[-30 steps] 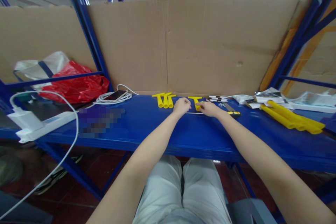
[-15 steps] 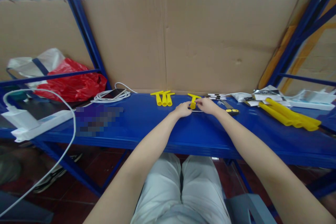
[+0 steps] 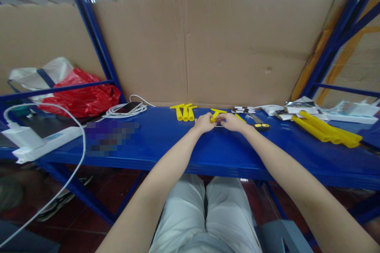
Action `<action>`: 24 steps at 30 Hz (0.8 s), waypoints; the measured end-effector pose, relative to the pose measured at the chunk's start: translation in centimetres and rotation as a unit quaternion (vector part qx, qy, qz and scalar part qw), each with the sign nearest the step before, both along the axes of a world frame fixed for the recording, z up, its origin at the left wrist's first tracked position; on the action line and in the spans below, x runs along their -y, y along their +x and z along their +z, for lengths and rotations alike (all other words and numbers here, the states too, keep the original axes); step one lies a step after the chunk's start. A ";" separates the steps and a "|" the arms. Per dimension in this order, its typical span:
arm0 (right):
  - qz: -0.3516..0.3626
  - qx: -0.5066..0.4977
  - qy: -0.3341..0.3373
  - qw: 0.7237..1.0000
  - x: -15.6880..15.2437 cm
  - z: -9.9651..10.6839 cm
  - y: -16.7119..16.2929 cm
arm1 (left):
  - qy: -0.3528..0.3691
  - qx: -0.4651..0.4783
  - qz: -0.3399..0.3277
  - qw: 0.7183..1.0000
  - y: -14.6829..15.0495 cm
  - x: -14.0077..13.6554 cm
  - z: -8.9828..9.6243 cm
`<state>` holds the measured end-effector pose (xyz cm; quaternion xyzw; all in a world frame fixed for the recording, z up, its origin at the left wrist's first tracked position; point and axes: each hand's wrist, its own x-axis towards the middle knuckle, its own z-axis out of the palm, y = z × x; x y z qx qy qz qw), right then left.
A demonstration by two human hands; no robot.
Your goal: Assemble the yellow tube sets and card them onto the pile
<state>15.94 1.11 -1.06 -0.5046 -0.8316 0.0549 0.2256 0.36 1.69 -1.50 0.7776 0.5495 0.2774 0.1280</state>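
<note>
Over the blue table, my left hand (image 3: 204, 123) is closed round the stem of a yellow T-shaped plastic piece (image 3: 218, 111), whose crossbar points away from me. My right hand (image 3: 233, 121) is closed too, its bent fingers pressed against the stem from the right. What else the fingertips may hold is hidden. Under the hands a thin pale rod lies on the table, mostly covered. Just right of my right hand is a scraper-like tool (image 3: 261, 126) with a black and yellow handle. Three more yellow T-shaped pieces (image 3: 185, 112) lie together to the left.
Yellow tubes (image 3: 329, 128) and small packets (image 3: 303, 106) lie at the right. Small black-and-white items (image 3: 243, 109) lie behind my right hand. A phone (image 3: 130, 106) with a white cable, a power strip (image 3: 50, 142) and a red bag (image 3: 83, 93) are at left. Cardboard (image 3: 222, 47) stands behind.
The yellow T-shaped piece has tilted, its stem swinging toward my left hand. My right fingers have shifted from beside its crossbar down to the stem. A yellow strip near the scraper-like tool now shows.
</note>
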 end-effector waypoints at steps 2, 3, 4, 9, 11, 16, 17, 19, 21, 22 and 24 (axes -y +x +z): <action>0.008 -0.008 -0.004 1.000 0.0 0.0 0.0 | 0.011 -0.014 0.018 1.000 -0.1 0.1 0.2; 0.006 -0.007 -0.005 1.000 0.0 0.1 0.0 | 0.015 -0.014 0.027 0.999 -0.2 0.2 0.4; 0.001 -0.003 -0.007 1.000 0.0 0.1 0.0 | 0.017 -0.010 0.036 0.999 -0.2 0.2 0.5; -0.027 0.006 -0.017 0.999 -0.2 0.2 0.1 | 0.046 0.048 0.078 0.995 -0.2 0.5 1.6; -0.045 -0.014 -0.018 0.999 -0.5 0.1 0.3 | 0.057 0.077 0.087 0.992 -0.2 0.6 1.9; -0.103 -0.053 -0.022 0.993 -1.4 -0.5 0.9 | 0.057 0.173 0.073 0.981 -0.1 0.2 2.0; -0.112 -0.065 -0.023 0.991 -1.7 -0.7 1.1 | 0.055 0.193 0.068 0.977 -0.1 0.0 1.9; -0.127 -0.101 -0.017 0.987 -2.4 -0.9 1.4 | 0.056 0.230 0.056 0.970 -0.1 -0.3 1.9; -0.139 -0.153 0.000 0.978 -3.0 -1.0 1.9 | 0.061 0.260 0.042 0.963 -0.1 -0.4 1.9; -0.146 -0.185 0.008 0.972 -3.3 -0.9 2.1 | 0.061 0.269 0.032 0.961 -0.1 -0.4 1.9; -0.164 -0.252 0.008 0.954 -3.6 -0.6 2.7 | 0.057 0.278 0.005 0.959 0.0 -0.3 1.9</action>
